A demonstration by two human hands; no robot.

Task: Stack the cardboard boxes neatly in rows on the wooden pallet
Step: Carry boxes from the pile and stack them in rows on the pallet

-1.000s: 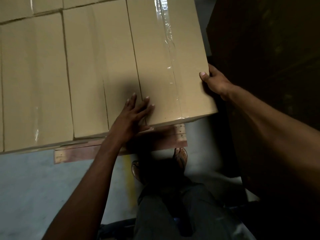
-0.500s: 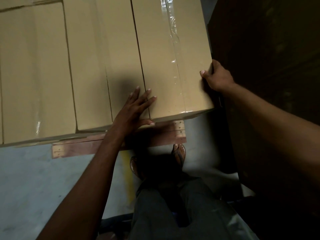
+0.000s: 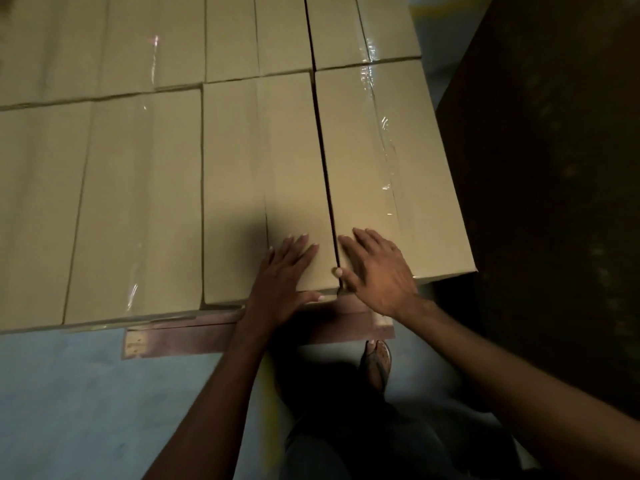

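Several taped cardboard boxes lie in rows on the wooden pallet (image 3: 180,337), whose front board shows below them. The rightmost front box (image 3: 391,174) sits beside the middle front box (image 3: 263,188), with a narrow dark gap between them. My left hand (image 3: 284,275) lies flat on the near corner of the middle box, fingers straight. My right hand (image 3: 377,268) rests flat on the near end of the rightmost box, its thumb at the gap.
A tall dark wall or stack (image 3: 554,168) stands close on the right of the pallet. Pale blue floor (image 3: 69,410) spreads at the lower left. My sandalled foot (image 3: 375,358) stands just in front of the pallet.
My right hand left the box's right side edge and now lies flat on its top near the gap. The rightmost box has slid further onto the pallet. The view shifted back to show more rows.
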